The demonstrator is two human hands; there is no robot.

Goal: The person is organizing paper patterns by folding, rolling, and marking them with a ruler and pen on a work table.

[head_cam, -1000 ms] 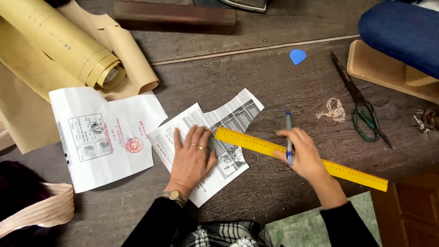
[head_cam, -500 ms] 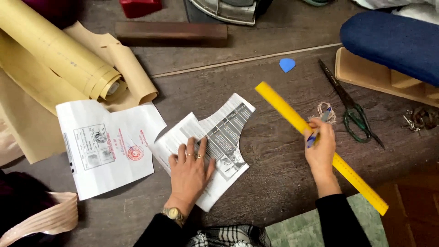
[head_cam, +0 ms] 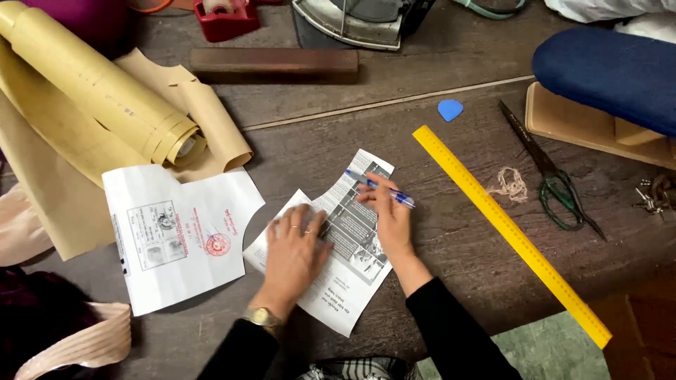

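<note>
No pkgs, labels, signs or screens; just printed sheets on table.

Cut off by the top edge: iron (head_cam: 362, 21) and red tape holder (head_cam: 227, 15); lower middle of printed paper (head_cam: 352, 232) hidden under left hand (head_cam: 292, 257) and right hand (head_cam: 391, 218); print too small to read; padded blue board (head_cam: 605, 70) cropped at right.

A tailoring workshop: pattern-paper rolls (head_cam: 98, 98), scissors (head_cam: 553, 176), iron (head_cam: 355, 21) (worn wooden table (head_cam: 436, 63)).
</note>
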